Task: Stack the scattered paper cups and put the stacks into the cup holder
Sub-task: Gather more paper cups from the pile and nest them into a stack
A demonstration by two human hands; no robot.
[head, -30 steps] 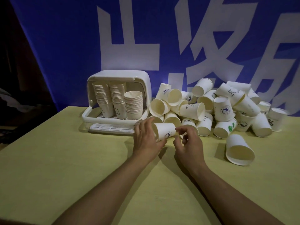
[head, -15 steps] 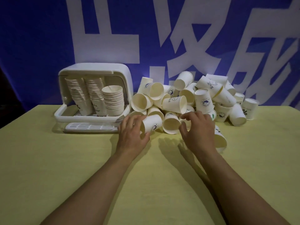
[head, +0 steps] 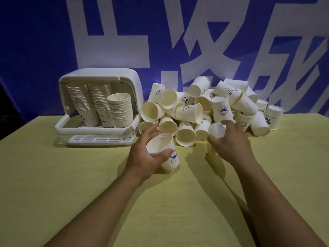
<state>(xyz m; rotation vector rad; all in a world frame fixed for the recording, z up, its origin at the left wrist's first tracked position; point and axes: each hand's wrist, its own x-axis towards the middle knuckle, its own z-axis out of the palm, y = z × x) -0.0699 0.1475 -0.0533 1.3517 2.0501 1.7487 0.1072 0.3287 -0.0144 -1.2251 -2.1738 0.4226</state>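
Observation:
My left hand (head: 147, 154) grips a white paper cup (head: 166, 154) with a blue logo, held nearly upright just above the yellow table, mouth facing up and away. My right hand (head: 231, 143) curls round another white cup (head: 216, 130) at the front edge of the pile; most of that cup is hidden by my fingers. A heap of loose paper cups (head: 204, 109) lies behind both hands. The white cup holder (head: 99, 111) stands open at the left with three stacks of cups (head: 121, 111) inside.
The yellow table (head: 71, 184) stretches toward me below the hands. A slotted white tray (head: 99, 139) juts out from the holder's front. A blue banner with large white characters (head: 160, 41) hangs behind everything.
My left hand has lifted its cup from lying on its side to nearly upright and drawn it toward me. My right hand has closed on a cup from the pile's front.

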